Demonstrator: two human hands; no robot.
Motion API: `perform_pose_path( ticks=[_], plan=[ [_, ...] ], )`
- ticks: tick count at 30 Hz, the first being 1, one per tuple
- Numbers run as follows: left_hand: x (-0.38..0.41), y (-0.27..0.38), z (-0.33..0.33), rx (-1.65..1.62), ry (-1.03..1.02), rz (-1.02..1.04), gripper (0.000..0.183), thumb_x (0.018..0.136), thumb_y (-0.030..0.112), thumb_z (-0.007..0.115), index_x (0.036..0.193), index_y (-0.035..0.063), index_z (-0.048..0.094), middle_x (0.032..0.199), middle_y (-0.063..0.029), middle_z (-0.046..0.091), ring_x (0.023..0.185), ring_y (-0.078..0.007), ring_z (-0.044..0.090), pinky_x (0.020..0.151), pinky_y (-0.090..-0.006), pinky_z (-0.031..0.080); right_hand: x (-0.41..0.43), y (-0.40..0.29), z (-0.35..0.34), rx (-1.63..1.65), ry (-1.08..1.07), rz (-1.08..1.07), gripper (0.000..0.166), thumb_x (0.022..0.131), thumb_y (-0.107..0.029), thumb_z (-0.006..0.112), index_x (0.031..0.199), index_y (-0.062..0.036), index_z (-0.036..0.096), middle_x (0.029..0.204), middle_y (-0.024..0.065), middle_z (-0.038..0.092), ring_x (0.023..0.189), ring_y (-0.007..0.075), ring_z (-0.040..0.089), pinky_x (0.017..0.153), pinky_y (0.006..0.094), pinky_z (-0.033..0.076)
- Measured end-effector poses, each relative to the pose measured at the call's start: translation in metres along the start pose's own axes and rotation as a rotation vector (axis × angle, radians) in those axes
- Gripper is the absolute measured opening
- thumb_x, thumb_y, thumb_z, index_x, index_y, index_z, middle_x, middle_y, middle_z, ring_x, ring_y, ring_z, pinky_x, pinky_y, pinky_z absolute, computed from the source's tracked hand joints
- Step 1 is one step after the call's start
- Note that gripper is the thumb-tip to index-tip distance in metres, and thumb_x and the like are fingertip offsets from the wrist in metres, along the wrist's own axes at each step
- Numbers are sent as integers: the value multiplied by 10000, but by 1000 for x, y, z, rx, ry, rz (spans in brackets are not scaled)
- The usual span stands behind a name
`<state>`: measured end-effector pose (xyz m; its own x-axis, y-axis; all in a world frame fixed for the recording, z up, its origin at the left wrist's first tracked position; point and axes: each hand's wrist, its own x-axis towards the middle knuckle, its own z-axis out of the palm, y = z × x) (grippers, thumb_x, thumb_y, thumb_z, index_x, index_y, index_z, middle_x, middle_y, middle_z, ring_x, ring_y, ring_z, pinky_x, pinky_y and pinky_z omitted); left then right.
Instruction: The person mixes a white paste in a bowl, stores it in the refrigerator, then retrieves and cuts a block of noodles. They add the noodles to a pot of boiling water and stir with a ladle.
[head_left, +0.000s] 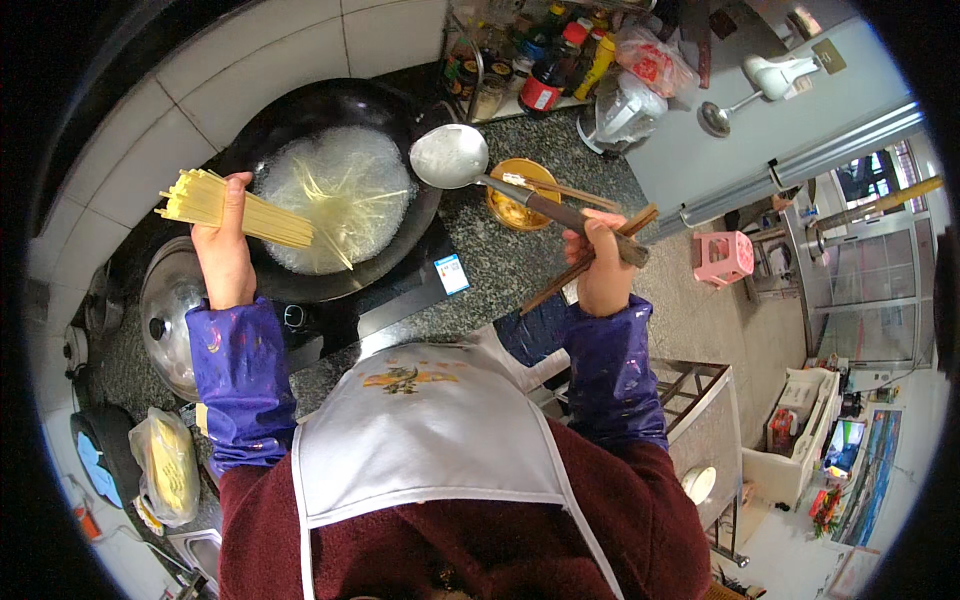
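My left hand (229, 247) grips a thick bundle of dry noodles (262, 217) at the left side of a black wok (330, 289). Bubbling, foamy water (360, 172) fills the wok's bottom, and loose noodle strands (330, 184) fan out in it. In my right hand (604, 262) are a metal ladle (450, 156) with a dark handle and a pair of wooden chopsticks (551, 292). The ladle's bowl hangs near the wok's right rim. Under the ladle's shaft, a yellow bowl (556, 171) with pale yellow contents stands on the granite counter, another pair of chopsticks (581, 195) resting across it.
A glass-lidded pan cover (169, 315) lies left of the wok. Bottles and jars (544, 82) crowd a rack at the back, beside a clear plastic container (622, 112). A bagged yellow food pack (166, 465) sits at the lower left. A pink stool (724, 257) stands on the floor at right.
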<state>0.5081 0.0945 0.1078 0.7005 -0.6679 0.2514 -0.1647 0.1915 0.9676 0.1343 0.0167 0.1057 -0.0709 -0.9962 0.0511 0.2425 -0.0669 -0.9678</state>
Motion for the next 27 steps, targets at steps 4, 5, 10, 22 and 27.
perform_pose_path(
  ticks=[4, 5, 10, 22, 27],
  plan=[
    [-3, 2, 6, 1, -2, -19, 265, 885, 244, 582, 944, -8, 639, 925, -27, 573, 860, -111, 500, 799, -254, 373, 1, -1, -28, -25, 65, -22, 146, 831, -127, 577, 923, -17, 552, 703, 93, 602, 554, 135, 541, 498, 259, 432],
    [-6, 5, 8, -13, -5, -22, 267, 885, 245, 583, 946, -10, 637, 919, -27, 570, 855, -108, 498, 793, -249, 372, 1, 1, -34, -45, 78, -24, 154, 829, -130, 582, 929, -17, 552, 703, 94, 603, 554, 136, 542, 499, 260, 432],
    [-7, 4, 13, 37, -2, -7, 270, 890, 248, 575, 948, -9, 635, 921, -25, 569, 859, -107, 496, 791, -244, 371, 8, 20, -65, -120, 186, 15, 181, 817, -128, 591, 933, 4, 547, 702, 101, 597, 551, 142, 541, 508, 265, 439],
    [-15, 4, 17, 186, -29, 59, 269, 893, 238, 566, 960, -18, 620, 954, -45, 583, 884, -121, 508, 802, -258, 381, 28, 61, -96, -180, 244, 52, 178, 810, -141, 589, 886, 18, 561, 705, 106, 585, 560, 158, 533, 509, 296, 447],
    [-17, 3, 15, 173, -23, 52, 252, 892, 221, 570, 955, -16, 627, 955, -45, 590, 887, -114, 513, 820, -249, 383, 33, 65, -99, -167, 231, 69, 190, 808, -147, 593, 885, 23, 556, 700, 111, 582, 556, 164, 533, 505, 299, 446]
  ],
)
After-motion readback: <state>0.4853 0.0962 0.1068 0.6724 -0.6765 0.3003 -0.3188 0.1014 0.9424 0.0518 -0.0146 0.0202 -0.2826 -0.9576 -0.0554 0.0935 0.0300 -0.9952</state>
